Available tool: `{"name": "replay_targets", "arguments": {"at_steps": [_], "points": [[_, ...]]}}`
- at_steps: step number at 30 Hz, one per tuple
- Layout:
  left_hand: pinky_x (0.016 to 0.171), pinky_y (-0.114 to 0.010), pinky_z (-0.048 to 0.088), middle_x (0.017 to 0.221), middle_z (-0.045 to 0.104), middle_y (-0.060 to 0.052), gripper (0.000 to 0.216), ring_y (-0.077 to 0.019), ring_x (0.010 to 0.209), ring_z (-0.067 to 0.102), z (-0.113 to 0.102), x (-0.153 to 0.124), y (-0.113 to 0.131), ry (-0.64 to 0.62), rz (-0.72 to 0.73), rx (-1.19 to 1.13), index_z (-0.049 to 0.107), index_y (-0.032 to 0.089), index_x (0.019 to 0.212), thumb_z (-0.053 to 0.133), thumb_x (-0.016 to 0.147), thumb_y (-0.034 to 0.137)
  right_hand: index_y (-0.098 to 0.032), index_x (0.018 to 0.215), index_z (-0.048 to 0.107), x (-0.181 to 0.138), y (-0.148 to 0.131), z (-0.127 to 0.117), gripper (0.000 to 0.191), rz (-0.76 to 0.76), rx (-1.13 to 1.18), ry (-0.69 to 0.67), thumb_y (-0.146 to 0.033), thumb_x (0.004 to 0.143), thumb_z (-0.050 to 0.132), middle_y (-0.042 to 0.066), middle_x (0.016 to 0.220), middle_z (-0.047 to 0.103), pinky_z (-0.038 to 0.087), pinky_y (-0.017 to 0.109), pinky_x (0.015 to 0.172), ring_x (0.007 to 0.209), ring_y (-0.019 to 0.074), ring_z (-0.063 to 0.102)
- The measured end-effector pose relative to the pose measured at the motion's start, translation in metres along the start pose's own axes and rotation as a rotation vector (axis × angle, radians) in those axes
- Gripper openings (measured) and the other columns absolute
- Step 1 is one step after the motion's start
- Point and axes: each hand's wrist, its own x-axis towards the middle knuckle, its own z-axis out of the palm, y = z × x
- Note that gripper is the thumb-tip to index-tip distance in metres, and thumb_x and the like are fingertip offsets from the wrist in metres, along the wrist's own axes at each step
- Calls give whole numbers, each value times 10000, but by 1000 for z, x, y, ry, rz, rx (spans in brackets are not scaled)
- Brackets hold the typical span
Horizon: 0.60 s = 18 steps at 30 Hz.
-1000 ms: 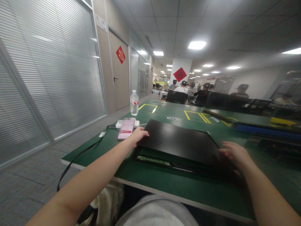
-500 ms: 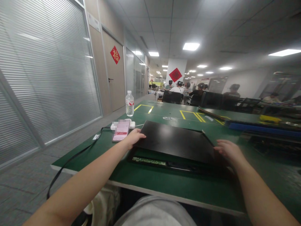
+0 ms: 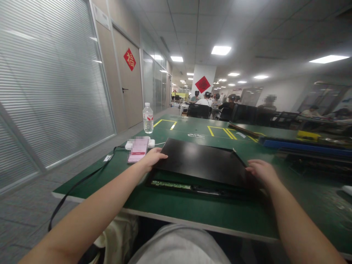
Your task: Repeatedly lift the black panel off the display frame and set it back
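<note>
Although little has altered over the last second, the head view, the only one supplied, records small changes at the right side of the work. The black panel (image 3: 198, 161) lies between the two hands above the green table (image 3: 209, 212), its near edge just beyond a strip with a green circuit board (image 3: 170, 184). Whether the panel rests flat or is partly raised cannot be established.

The left hand (image 3: 154, 158) holds the panel's left edge, thumb on the upper face; its placement there is unchanged. The right hand (image 3: 262, 171) now sits slightly farther up the right edge, its fingers bent and drawn close together. The dark edge hides whether they grip or only touch.

The whole scene has shifted leftward in the picture, consistent with a turn of the head, and a white object (image 3: 348, 189) has entered at the right margin. The phone (image 3: 139, 154) and bottle (image 3: 148, 119) are undisturbed beyond the left hand. Assessment: handling of the panel continues as a two-sided adjustment, with the change confined to the right-hand contact.
</note>
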Motion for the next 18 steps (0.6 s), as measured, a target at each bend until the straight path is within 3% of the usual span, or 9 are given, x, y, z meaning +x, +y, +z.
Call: {"name": "replay_targets", "arguments": {"at_steps": [6,12,18], "points": [[666,-303,576,736,749,-16,348,-210,697,726,2,-2,1,-6,-8,-25,645,170,888,747,572,66,-166,908,734,-4,-6,2,277,-25,-43,-94,-273,680,621,109,750,766,443,285,544,567,170,594],[659,-310,580,731,751,-28,347,-224,710,730,1,-2,0,-28,2,-6,659,159,856,781,541,81,-211,855,782,-6,-9,-7,269,-84,-180,78,-271,694,575,76,873,787,469,331,728,884,250,676],[655,-308,569,735,759,-45,369,-212,673,720,-2,3,-4,-69,22,-34,662,144,834,814,504,88,-209,878,797,2,-1,-5,274,-75,-266,15,-267,690,606,83,927,786,467,341,739,876,255,679]]}}
